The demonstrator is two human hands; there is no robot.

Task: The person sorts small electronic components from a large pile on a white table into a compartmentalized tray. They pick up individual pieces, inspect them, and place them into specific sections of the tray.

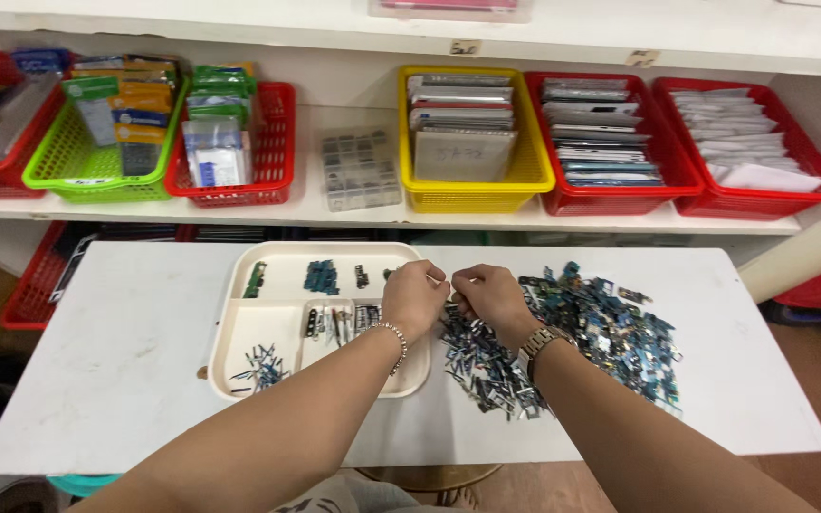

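Both our forearms reach up from the bottom edge over the white table [125, 361]. Our left hand [413, 297], a thin bracelet at its wrist, hangs over the right edge of the cream sorting tray [239, 332], and our right hand [491, 296], with a wristwatch, sits just right of it. The fingertips of both hands meet and pinch together on a tiny part [448, 283] drawn from the heap; it is too small for us to tell what it is.

Right of the tray lies the heap of small parts [563, 342]: thin dark metal strips nearest the tray, bluish board scraps further out. We judge these pieces light, stiff and slippery, with thin edges that could bend or prick, so they are best taken one at a time by the long edges.

Inside the tray, compartments hold small sorted groups. Beyond the tray, a shelf carries a yellow basket [475, 185], red baskets [610, 195] and a green basket [87, 176].
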